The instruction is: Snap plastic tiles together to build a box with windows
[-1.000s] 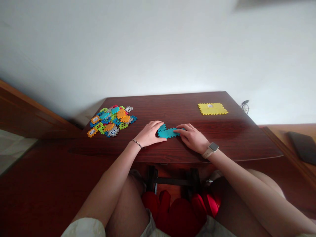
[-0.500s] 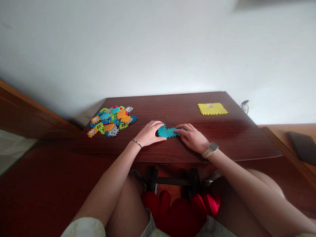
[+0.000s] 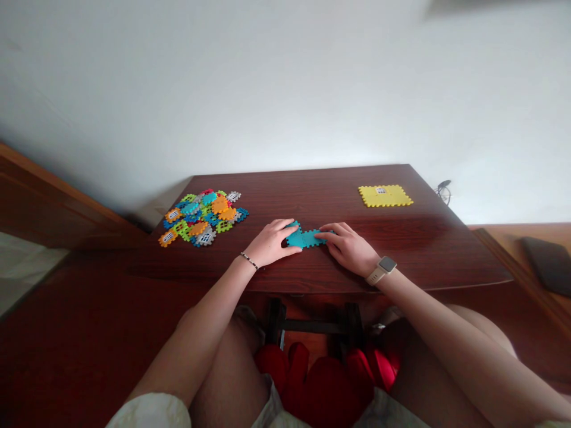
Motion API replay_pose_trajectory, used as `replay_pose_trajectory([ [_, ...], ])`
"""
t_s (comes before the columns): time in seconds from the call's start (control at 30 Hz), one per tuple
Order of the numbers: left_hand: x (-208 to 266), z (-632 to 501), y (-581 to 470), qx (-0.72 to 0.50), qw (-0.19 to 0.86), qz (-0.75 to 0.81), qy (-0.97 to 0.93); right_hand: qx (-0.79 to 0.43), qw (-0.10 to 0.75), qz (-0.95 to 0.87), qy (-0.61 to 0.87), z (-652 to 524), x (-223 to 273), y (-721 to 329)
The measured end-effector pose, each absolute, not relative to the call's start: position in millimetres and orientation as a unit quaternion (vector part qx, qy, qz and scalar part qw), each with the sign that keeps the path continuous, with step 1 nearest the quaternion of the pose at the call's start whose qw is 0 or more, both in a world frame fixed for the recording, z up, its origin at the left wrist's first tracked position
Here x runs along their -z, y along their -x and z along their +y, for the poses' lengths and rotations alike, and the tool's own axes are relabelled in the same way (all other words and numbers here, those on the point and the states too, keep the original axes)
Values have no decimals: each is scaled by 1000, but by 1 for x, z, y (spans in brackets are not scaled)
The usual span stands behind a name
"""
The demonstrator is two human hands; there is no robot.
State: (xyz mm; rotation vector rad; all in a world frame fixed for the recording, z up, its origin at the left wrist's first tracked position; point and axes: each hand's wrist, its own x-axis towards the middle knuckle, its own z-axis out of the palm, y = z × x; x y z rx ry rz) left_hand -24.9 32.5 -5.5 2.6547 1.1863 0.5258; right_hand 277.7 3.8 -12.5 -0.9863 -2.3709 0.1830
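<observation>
Turquoise puzzle tiles (image 3: 309, 239) with toothed edges lie joined on the dark wooden table (image 3: 285, 275), between my hands. My left hand (image 3: 273, 241) grips their left end, thumb at the near edge and fingers at the far edge. From the right, my right hand (image 3: 348, 245) has its fingers closed on the other end, partly covering it. A yellow toothed panel (image 3: 386, 196) with a small white window lies flat at the far right of the table.
A heap of colourful toothed tiles (image 3: 203, 217), some with white windows, lies at the table's left. Behind the table rises a pale wall (image 3: 285, 89). A black cable (image 3: 443, 191) shows past the right edge, and a dark flat object (image 3: 548, 261) lies farther right.
My left fingers have shifted slightly onto the top of the tiles' left end. Both hands otherwise keep their places, and the heap and yellow panel are unmoved.
</observation>
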Motion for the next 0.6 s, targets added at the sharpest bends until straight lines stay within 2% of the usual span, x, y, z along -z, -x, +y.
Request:
replay_pose_trajectory([
  [0.6, 8, 8, 15, -209, -3, 408, -889, -59, 280, -882, 374, 5, 14, -277],
])
